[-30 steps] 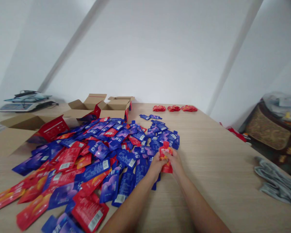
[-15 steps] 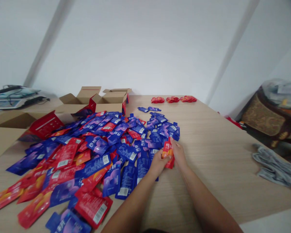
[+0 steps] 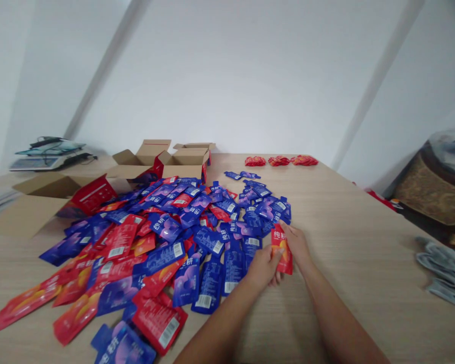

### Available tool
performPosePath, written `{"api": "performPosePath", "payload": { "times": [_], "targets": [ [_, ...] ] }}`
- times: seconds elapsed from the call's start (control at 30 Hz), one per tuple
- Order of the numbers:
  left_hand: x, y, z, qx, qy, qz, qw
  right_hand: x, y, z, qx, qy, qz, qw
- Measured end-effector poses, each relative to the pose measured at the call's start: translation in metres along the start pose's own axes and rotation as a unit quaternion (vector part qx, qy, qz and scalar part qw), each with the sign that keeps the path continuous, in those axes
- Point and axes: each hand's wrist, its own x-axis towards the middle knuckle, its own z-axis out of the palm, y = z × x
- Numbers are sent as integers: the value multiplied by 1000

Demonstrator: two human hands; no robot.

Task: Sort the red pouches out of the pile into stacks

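Red pouch: at the clock's centre, between both hands, printed front up, tilted a little at the heap's edge.
Left hand: at eight o'clock, pinching the lower half, thumb across the front.
Right hand: at two o'clock, pinching the upper right edge; its fingertips are partly hidden, so I can't tell how firmly.
Handling: a light pinch near the edges would probably serve best, sparing the soft middle and keeping the narrow neck uncreased.
Mixed heap: nine to ten o'clock, red and blue pouches overlapping on the counter.
Cardboard boxes: ten to eleven o'clock, flaps open.
Red stacks: twelve o'clock, three in a row.
Grey cloth: three o'clock.
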Motion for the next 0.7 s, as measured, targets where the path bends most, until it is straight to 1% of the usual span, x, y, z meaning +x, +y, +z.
{"api": "performPosePath", "payload": {
  "times": [0.07,0.1,0.17,0.23,0.27,0.3,0.33,0.37,0.4,0.43,0.47,0.53,0.6,0.67,0.7],
  "targets": [
    [-2,3,1,88,17,41,995,1,-2,-7,-10,-30,6,999],
    [-3,5,0,136,31,64,988,1,-3,-11,-17,-48,6,999],
    [-4,12,-12,212,55,86,972,2,0,-21,-38,-89,7,995],
    [-1,17,-36,251,84,76,961,2,8,-32,-87,-109,4,990],
    [2,19,-53,265,106,73,956,1,12,-37,-127,-102,-6,987],
    [6,20,-72,287,139,69,945,0,17,-43,-173,-83,-22,981],
    [12,19,-92,326,164,73,928,-1,20,-47,-219,-53,-43,973],
    [18,17,-112,377,184,84,904,-3,23,-50,-261,-19,-67,963],
    [24,14,-131,431,184,90,879,-5,24,-52,-293,14,-91,952],
    [30,10,-148,488,167,84,853,-8,25,-51,-314,41,-112,942],
    [36,5,-162,527,145,75,834,-10,24,-49,-324,58,-129,936],
    [45,-4,-182,560,120,69,817,-16,21,-41,-318,54,-150,935],
    [52,-7,-192,570,99,80,812,-21,18,-31,-295,19,-158,942],
    [56,-2,-192,560,90,111,816,-25,15,-20,-265,-5,-166,950],
    [57,4,-189,541,95,134,825,-26,13,-16,-247,-7,-171,954]
  ]
}}
